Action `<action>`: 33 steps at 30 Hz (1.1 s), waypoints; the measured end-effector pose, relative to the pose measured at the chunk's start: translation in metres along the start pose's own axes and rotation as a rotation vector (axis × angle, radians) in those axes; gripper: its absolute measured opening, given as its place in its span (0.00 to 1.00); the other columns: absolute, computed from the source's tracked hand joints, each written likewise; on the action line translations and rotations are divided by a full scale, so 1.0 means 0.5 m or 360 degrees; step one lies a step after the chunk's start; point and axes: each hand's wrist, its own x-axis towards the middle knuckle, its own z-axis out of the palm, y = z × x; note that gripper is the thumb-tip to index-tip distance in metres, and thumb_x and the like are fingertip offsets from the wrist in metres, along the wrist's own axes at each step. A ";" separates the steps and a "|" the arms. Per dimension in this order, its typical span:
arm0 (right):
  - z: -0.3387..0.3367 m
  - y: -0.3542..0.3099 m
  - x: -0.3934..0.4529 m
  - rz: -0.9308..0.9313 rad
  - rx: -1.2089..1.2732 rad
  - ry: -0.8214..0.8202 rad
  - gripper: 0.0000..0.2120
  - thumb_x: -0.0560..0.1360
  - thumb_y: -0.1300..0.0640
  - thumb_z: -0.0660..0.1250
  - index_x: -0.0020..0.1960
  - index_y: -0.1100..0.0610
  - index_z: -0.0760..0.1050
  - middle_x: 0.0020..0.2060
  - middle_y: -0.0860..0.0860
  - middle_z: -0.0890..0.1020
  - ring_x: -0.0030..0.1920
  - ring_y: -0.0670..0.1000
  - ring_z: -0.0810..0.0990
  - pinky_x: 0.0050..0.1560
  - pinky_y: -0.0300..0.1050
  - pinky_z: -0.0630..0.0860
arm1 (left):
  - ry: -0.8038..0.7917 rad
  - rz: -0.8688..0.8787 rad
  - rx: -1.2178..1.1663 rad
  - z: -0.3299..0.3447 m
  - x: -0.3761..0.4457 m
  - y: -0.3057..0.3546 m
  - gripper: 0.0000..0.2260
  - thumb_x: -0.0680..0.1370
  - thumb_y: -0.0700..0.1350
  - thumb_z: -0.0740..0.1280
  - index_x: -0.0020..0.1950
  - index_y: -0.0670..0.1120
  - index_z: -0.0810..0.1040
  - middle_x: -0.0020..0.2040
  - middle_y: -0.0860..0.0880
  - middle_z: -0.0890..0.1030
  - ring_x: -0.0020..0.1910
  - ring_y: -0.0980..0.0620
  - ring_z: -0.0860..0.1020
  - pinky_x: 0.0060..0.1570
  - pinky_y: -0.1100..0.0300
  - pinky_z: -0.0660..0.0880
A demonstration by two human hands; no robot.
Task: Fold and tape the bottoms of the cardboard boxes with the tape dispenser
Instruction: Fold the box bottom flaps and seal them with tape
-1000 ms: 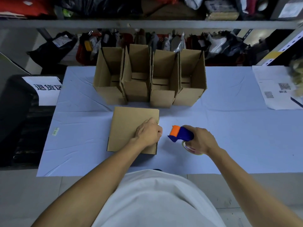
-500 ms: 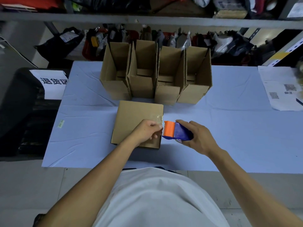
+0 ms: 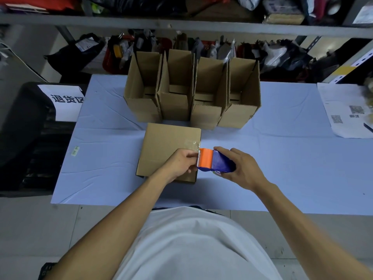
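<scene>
A blue table point(image 3: 105, 162) carries four open boxes point(image 3: 191, 89) at the far side; nearer, a box point(image 3: 167, 144) lies bottom up. Right hand point(image 3: 244, 170) grips the dispenser point(image 3: 214, 161) at its right edge; left hand point(image 3: 181, 164) pinches the tape end

pale blue table point(image 3: 292, 158), cluttered metal shelf point(image 3: 181, 27) behind, grey tiled floor point(image 3: 30, 229).
</scene>
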 end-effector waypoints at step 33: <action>-0.021 0.037 0.002 0.0040 -0.0039 -0.0141 0.34 0.70 0.41 0.74 0.73 0.40 0.64 0.48 0.45 0.76 0.45 0.49 0.75 0.43 0.44 0.76 | 0.0566 -0.0315 0.0640 -0.050 -0.004 0.038 0.09 0.70 0.35 0.65 0.36 0.45 0.83 0.37 0.49 0.77 0.37 0.48 0.73 0.39 0.55 0.76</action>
